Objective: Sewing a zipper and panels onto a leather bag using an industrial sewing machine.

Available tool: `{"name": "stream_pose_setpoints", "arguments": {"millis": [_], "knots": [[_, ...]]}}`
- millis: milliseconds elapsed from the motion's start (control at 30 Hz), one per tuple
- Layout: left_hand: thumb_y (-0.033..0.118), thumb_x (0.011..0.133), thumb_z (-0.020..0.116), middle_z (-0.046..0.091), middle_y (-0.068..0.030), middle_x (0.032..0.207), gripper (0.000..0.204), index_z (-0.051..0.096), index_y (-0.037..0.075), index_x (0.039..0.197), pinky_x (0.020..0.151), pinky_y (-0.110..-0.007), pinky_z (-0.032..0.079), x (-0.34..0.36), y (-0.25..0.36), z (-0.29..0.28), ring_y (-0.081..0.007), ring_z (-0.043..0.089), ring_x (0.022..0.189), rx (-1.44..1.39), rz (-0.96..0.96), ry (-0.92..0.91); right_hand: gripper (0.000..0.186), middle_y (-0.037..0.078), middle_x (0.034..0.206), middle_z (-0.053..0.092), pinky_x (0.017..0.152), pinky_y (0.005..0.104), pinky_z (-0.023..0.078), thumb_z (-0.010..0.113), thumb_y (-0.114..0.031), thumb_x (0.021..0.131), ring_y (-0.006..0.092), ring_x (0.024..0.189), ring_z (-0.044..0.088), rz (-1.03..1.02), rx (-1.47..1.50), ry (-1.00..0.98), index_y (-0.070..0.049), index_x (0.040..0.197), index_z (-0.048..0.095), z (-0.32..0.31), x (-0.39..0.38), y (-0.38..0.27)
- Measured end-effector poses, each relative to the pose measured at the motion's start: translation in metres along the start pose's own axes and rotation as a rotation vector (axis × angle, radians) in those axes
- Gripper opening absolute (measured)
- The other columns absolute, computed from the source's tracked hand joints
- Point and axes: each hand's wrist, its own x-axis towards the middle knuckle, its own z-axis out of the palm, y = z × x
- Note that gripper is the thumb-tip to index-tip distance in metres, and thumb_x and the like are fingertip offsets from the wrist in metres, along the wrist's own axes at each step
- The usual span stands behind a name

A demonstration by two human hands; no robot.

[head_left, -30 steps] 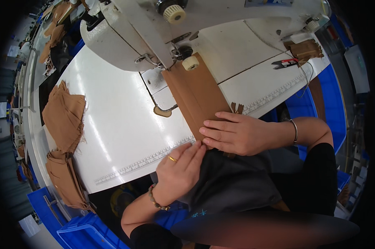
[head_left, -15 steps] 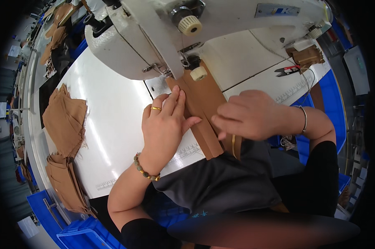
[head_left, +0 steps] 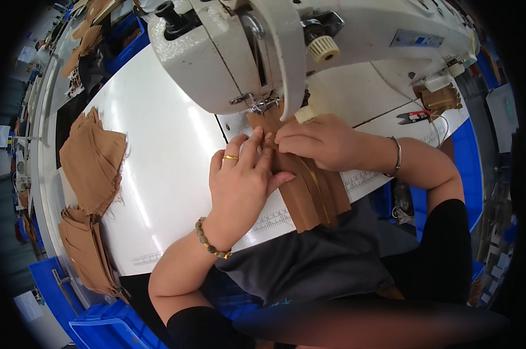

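Observation:
A brown fabric strip (head_left: 299,208) lies under the presser foot (head_left: 266,104) of a white sewing machine (head_left: 196,64) and runs to the table's front edge. A gold-toothed zipper (head_left: 313,183) lies along it. My left hand (head_left: 240,186) rests on the strip's left side with fingers stretched out, fingertips just below the foot. My right hand (head_left: 312,141) is closed in a pinch on the zipper, right of my left fingertips; its fingertips are partly hidden.
Brown fabric stacks (head_left: 91,166) lie on the left of the white table (head_left: 158,174). Red-and-black snips (head_left: 411,116) and a small brown bundle (head_left: 440,96) lie at right. Blue bins (head_left: 114,326) stand around the table. A distant person (head_left: 42,52) shows at upper left.
My left hand moved up toward the presser foot, its fingers spreading along the strip. My right hand rose to meet it and closed, and the zipper now lies over the strip.

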Motion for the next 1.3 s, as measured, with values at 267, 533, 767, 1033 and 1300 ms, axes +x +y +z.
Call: {"name": "stream_pose_setpoints", "arguments": {"millis": [267,533,767,1033,1300], "knots": [[0.047,0.069,0.081,0.067,-0.0085,0.129,0.064,0.074,0.004,0.116,0.093,-0.042,0.048,0.001,0.002,-0.004,-0.0264,0.060,0.119,-0.007,0.003,-0.038,0.026,0.003,0.104,0.069,0.063,0.0321,0.055,0.067,-0.017,0.080,0.0204,0.079,0.066,-0.126,-0.294,0.005,-0.007,0.104,0.068,0.002,0.001,0.007],[0.043,0.068,0.083,0.066,-0.0088,0.129,0.072,0.068,0.001,0.124,0.093,-0.042,0.047,0.000,0.003,-0.005,-0.0271,0.059,0.120,-0.070,-0.059,-0.072,0.025,0.005,0.103,0.071,0.064,0.0332,0.054,0.066,-0.016,0.080,0.0222,0.077,0.065,-0.032,-0.259,0.018,-0.006,0.103,0.068,0.015,-0.004,0.007],[0.040,0.064,0.087,0.060,-0.0069,0.138,0.078,0.064,0.006,0.130,0.097,-0.041,0.046,0.002,0.004,-0.004,-0.0293,0.058,0.121,-0.054,-0.082,-0.025,0.017,0.004,0.096,0.065,0.068,0.0329,0.050,0.064,-0.015,0.078,0.0221,0.079,0.065,-0.017,-0.334,-0.061,-0.006,0.092,0.065,0.011,0.000,-0.001],[0.038,0.068,0.085,0.060,-0.0064,0.141,0.079,0.062,0.007,0.137,0.102,-0.042,0.041,-0.003,0.008,-0.008,-0.0276,0.056,0.125,0.033,-0.082,-0.089,0.020,0.005,0.094,0.064,0.073,0.0330,0.051,0.066,-0.014,0.073,0.0198,0.088,0.063,-0.210,-0.404,-0.013,-0.004,0.089,0.066,0.012,0.002,-0.002],[0.041,0.072,0.082,0.060,-0.0112,0.144,0.080,0.060,-0.001,0.136,0.102,-0.043,0.042,-0.003,0.003,-0.004,-0.0261,0.054,0.130,0.009,-0.028,-0.089,0.018,0.007,0.098,0.067,0.082,0.0366,0.053,0.064,-0.015,0.080,0.0216,0.094,0.066,-0.111,-0.304,-0.025,-0.004,0.094,0.065,0.015,0.004,-0.001]]}}
